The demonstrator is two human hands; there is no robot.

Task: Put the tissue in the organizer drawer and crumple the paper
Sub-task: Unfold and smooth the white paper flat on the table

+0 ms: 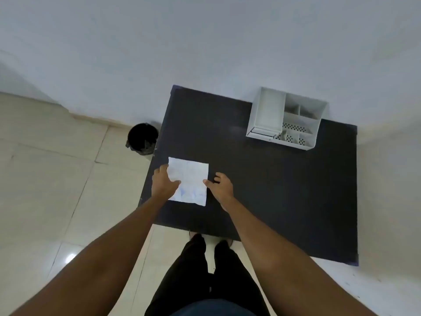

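A flat white sheet of paper (188,180) lies near the black table's (262,190) left edge. The left hand (163,182) presses its side with fingers spread; the right hand (219,184) touches the opposite edge, fingers loosely curled. The white desk organizer (287,118) stands well apart, its drawer (265,115) pulled out.

The left hand (163,181) covers the left edge of the paper (190,181), so grip there is not visible. Blue marks on the paper are too blurred to read. The organizer (287,118) drawer front is too small to tell if open or closed, and the bin (143,139) inside is only dark

Plain room, likely office: tiled floor (57,179), bare wall (205,42), desk organizer (319,124), bin (143,139)
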